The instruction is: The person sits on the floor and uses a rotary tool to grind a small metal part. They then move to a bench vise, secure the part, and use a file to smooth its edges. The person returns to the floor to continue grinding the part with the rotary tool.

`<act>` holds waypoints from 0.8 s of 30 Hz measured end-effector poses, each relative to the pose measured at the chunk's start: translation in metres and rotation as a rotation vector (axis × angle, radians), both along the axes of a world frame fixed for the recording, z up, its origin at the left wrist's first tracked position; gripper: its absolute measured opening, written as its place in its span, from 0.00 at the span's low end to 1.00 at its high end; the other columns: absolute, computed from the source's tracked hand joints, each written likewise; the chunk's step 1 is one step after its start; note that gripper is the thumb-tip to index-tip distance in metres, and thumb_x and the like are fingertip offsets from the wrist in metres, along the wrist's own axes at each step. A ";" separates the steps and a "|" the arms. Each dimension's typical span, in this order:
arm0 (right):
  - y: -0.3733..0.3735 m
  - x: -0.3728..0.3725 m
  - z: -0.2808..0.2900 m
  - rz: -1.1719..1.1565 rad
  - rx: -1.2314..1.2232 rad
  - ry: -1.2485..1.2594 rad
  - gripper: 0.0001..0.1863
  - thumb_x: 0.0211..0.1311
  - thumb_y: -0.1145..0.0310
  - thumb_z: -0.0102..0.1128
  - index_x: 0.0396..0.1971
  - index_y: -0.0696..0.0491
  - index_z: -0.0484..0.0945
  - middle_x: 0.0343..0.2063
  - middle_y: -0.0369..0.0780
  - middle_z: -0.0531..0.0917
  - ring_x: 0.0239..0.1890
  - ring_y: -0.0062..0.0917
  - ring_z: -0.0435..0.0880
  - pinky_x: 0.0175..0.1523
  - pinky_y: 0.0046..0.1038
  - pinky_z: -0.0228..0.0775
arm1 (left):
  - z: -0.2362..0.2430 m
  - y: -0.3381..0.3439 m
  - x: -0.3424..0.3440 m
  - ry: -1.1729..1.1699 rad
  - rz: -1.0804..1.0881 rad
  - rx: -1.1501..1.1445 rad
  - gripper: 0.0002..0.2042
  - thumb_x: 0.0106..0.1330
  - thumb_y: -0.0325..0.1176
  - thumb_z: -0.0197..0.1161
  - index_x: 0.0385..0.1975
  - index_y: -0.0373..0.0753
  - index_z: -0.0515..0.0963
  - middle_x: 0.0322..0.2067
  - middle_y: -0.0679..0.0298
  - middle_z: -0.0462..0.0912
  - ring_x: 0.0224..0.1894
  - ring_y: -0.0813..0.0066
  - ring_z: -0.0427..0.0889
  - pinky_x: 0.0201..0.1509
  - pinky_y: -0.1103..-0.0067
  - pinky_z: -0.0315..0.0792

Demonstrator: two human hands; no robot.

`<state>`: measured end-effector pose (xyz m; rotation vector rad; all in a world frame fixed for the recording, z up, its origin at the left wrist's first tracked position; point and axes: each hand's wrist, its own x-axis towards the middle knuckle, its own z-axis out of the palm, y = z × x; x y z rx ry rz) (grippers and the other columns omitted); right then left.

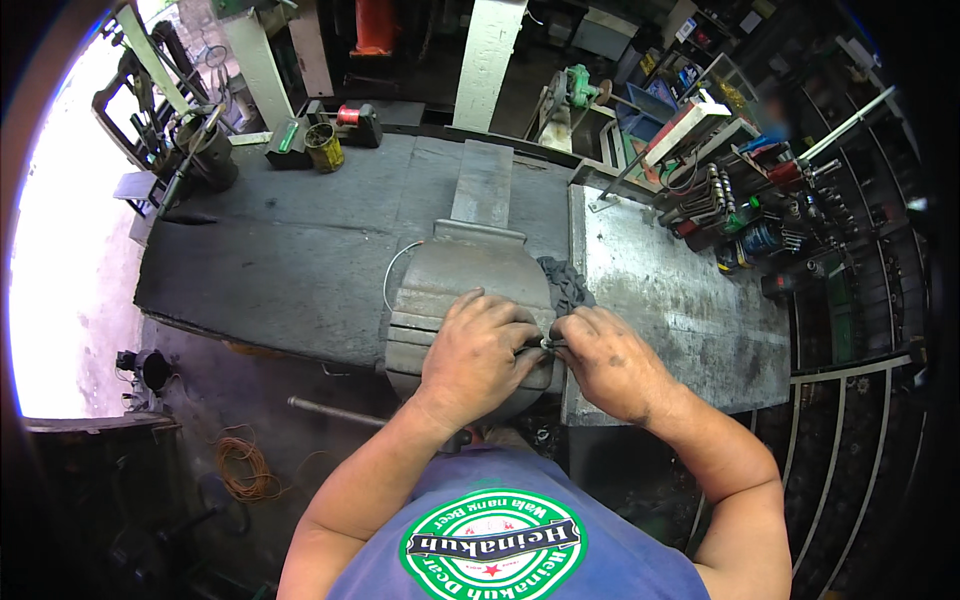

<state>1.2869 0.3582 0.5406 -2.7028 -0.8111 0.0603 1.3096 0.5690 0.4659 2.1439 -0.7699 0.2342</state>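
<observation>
A large steel bench vise [468, 265] sits at the middle of the bench, with a thin pale wire [390, 275] looping out at its left. My left hand [480, 350] rests over the jaws, its fingers curled and pinched at a small silvery piece [546, 343] by the vise's right side. My right hand [610, 365] is closed on that same piece from the right, its fingertips almost touching my left thumb. The piece is mostly hidden by my fingers, so I cannot make out its shape. A crumpled dark rag [565, 280] lies behind my right hand, beside the vise.
A dark bench [260, 250] holds a yellow can [325, 150], a red spool [350, 117] and a tool-filled pot [205, 160]. A metal plate [690, 320] adjoins on the right, with sockets and tools [750, 220] behind it. An orange cable coil [245, 470] lies on the floor.
</observation>
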 end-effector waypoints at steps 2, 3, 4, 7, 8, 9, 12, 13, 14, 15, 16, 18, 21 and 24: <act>0.001 0.004 0.011 0.109 -0.171 -0.075 0.11 0.62 0.75 0.63 0.44 0.56 0.78 0.39 0.44 0.82 0.44 0.43 0.82 0.50 0.42 0.75 | 0.001 0.000 0.001 0.008 0.006 0.038 0.14 0.56 0.33 0.80 0.42 0.42 0.89 0.47 0.65 0.87 0.56 0.62 0.83 0.70 0.63 0.72; 0.001 0.007 0.017 0.165 -0.242 -0.074 0.09 0.62 0.74 0.62 0.42 0.56 0.78 0.38 0.43 0.82 0.44 0.41 0.83 0.50 0.40 0.76 | 0.002 0.000 0.002 0.029 0.005 0.047 0.14 0.56 0.33 0.80 0.42 0.41 0.89 0.47 0.65 0.87 0.56 0.62 0.83 0.69 0.63 0.72; 0.002 0.010 0.022 0.221 -0.314 -0.071 0.08 0.62 0.72 0.61 0.41 0.55 0.78 0.38 0.42 0.82 0.43 0.40 0.84 0.50 0.39 0.76 | 0.003 0.001 0.002 0.009 0.005 0.019 0.14 0.56 0.33 0.80 0.42 0.41 0.88 0.48 0.64 0.87 0.57 0.61 0.83 0.69 0.63 0.72; 0.005 0.025 0.034 0.312 -0.396 0.021 0.06 0.62 0.71 0.61 0.38 0.55 0.78 0.38 0.44 0.84 0.42 0.41 0.86 0.49 0.40 0.78 | 0.004 0.015 0.000 0.001 0.049 -0.033 0.15 0.55 0.33 0.80 0.43 0.40 0.88 0.50 0.61 0.86 0.58 0.58 0.83 0.69 0.62 0.72; 0.007 0.031 0.036 0.312 -0.389 0.084 0.07 0.62 0.70 0.61 0.37 0.55 0.78 0.38 0.44 0.84 0.42 0.43 0.86 0.49 0.41 0.79 | 0.004 0.025 -0.002 -0.014 0.097 -0.033 0.16 0.55 0.33 0.80 0.43 0.40 0.88 0.50 0.61 0.86 0.58 0.58 0.83 0.69 0.62 0.72; 0.008 0.037 0.038 0.294 -0.419 0.165 0.07 0.62 0.70 0.61 0.37 0.55 0.78 0.38 0.45 0.85 0.42 0.44 0.87 0.49 0.42 0.80 | 0.002 0.035 -0.003 -0.027 0.144 -0.033 0.16 0.54 0.33 0.80 0.43 0.40 0.88 0.51 0.60 0.86 0.59 0.57 0.83 0.69 0.61 0.72; 0.016 0.041 0.041 0.172 -0.390 0.302 0.09 0.70 0.68 0.60 0.40 0.58 0.75 0.37 0.50 0.84 0.41 0.52 0.87 0.46 0.49 0.81 | -0.008 0.067 -0.001 -0.094 0.294 -0.058 0.16 0.54 0.32 0.79 0.43 0.39 0.87 0.50 0.59 0.86 0.60 0.55 0.82 0.70 0.56 0.71; 0.020 0.040 0.041 0.124 -0.407 0.343 0.10 0.73 0.67 0.60 0.41 0.58 0.74 0.36 0.50 0.84 0.40 0.54 0.87 0.45 0.50 0.81 | -0.013 0.074 0.000 -0.101 0.349 -0.079 0.16 0.54 0.31 0.79 0.43 0.39 0.87 0.50 0.59 0.86 0.60 0.55 0.82 0.70 0.56 0.70; 0.023 0.038 0.040 0.076 -0.420 0.370 0.10 0.72 0.68 0.62 0.41 0.58 0.73 0.36 0.51 0.84 0.40 0.55 0.86 0.45 0.51 0.80 | -0.018 0.078 0.002 -0.067 0.324 -0.143 0.15 0.54 0.31 0.78 0.41 0.39 0.86 0.50 0.59 0.86 0.61 0.53 0.81 0.70 0.55 0.70; 0.025 0.036 0.040 0.031 -0.426 0.394 0.10 0.72 0.68 0.63 0.42 0.58 0.73 0.35 0.51 0.84 0.39 0.56 0.86 0.44 0.51 0.79 | -0.023 0.081 0.003 -0.071 0.315 -0.174 0.15 0.54 0.31 0.78 0.41 0.39 0.86 0.50 0.59 0.86 0.61 0.52 0.81 0.70 0.55 0.70; 0.027 0.034 0.040 -0.004 -0.404 0.393 0.11 0.72 0.69 0.65 0.42 0.57 0.72 0.34 0.52 0.83 0.39 0.57 0.85 0.44 0.52 0.78 | -0.027 0.082 0.004 -0.059 0.305 -0.201 0.14 0.54 0.31 0.78 0.41 0.39 0.87 0.50 0.59 0.86 0.61 0.52 0.81 0.70 0.55 0.71; 0.033 0.029 0.037 -0.079 -0.410 0.422 0.12 0.71 0.69 0.66 0.43 0.58 0.71 0.34 0.53 0.83 0.39 0.57 0.86 0.43 0.52 0.78 | -0.035 0.083 0.006 -0.028 0.282 -0.256 0.14 0.54 0.31 0.78 0.41 0.39 0.87 0.50 0.59 0.86 0.61 0.51 0.80 0.70 0.55 0.71; 0.042 0.020 0.034 -0.228 -0.381 0.453 0.12 0.73 0.72 0.65 0.42 0.60 0.69 0.33 0.56 0.83 0.38 0.60 0.85 0.42 0.53 0.77 | -0.041 0.084 0.007 0.018 0.256 -0.322 0.15 0.53 0.31 0.78 0.41 0.40 0.87 0.50 0.61 0.86 0.61 0.52 0.80 0.70 0.54 0.71; 0.051 0.014 0.031 -0.351 -0.353 0.439 0.12 0.75 0.73 0.62 0.41 0.60 0.67 0.29 0.58 0.82 0.35 0.63 0.84 0.38 0.54 0.75 | -0.043 0.087 0.007 0.053 0.239 -0.346 0.15 0.54 0.32 0.79 0.42 0.41 0.87 0.50 0.63 0.86 0.62 0.57 0.79 0.72 0.52 0.69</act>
